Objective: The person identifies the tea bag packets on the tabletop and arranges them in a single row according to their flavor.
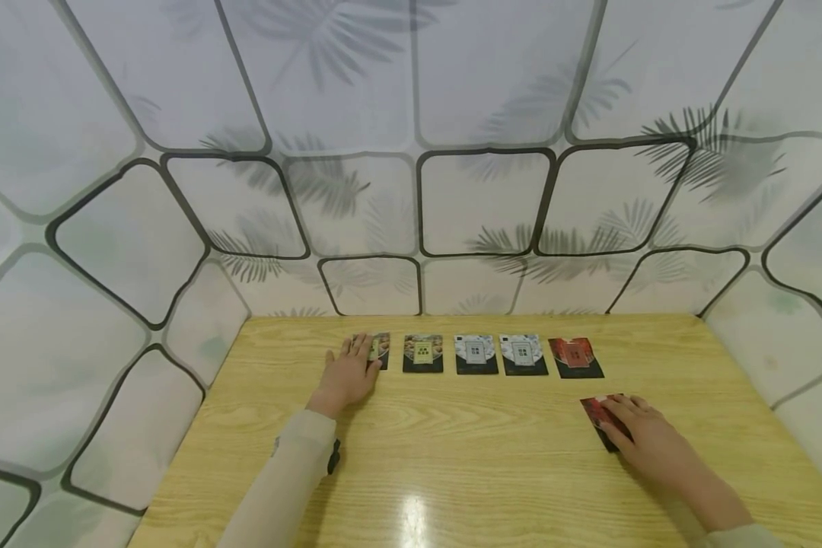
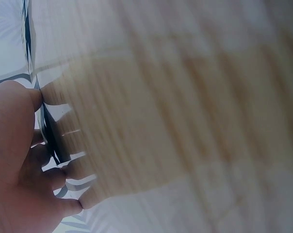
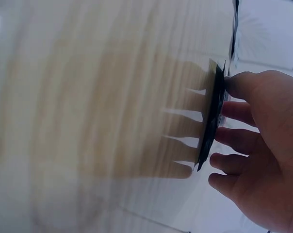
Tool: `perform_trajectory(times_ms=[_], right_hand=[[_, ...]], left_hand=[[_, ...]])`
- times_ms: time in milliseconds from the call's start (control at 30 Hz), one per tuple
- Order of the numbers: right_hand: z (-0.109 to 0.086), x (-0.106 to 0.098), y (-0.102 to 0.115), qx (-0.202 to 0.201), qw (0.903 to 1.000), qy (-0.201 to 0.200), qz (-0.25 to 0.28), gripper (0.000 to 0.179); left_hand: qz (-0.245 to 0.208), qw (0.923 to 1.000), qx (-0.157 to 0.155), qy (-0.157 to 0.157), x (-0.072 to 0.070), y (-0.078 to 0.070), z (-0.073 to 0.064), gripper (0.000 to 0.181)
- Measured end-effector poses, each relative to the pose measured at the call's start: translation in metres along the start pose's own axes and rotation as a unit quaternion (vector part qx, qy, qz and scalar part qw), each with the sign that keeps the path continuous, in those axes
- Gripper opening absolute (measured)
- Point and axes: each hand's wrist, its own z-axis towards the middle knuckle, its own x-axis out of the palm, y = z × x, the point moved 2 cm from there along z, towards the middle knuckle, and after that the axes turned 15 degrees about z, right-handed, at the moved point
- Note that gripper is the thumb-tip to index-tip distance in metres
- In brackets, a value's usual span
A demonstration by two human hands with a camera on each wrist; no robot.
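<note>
In the head view a row of flat, printed packets lies near the table's far edge. My left hand rests on the leftmost packet, yellow-green and black, its fingers covering much of the front. In the left wrist view the fingers of my left hand touch that packet's dark edge. My right hand lies over a tilted red-and-black packet, nearer than the row. In the right wrist view, the thumb and fingers of my right hand spread along this packet's upper side.
Beside the left hand's packet lies another yellow-green packet, followed by a silver packet, a second silver packet and a red packet. A patterned wall closes off the wooden table behind and at both sides.
</note>
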Motion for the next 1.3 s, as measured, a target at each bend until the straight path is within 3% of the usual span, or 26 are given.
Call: perform_trajectory(times_ms=[800, 1300], right_hand=[[0.014, -0.026, -0.046, 0.010, 0.9997, -0.008, -0.018, 0.047], [0.034, -0.033, -0.054, 0.007, 0.9996, -0.014, -0.023, 0.045]], left_hand=[[0.000, 1.0000, -0.001, 0.000, -0.002, 0.000, -0.001, 0.069], [0.001, 1.0000, 0.003, -0.005, -0.001, 0.000, 0.000, 0.069]])
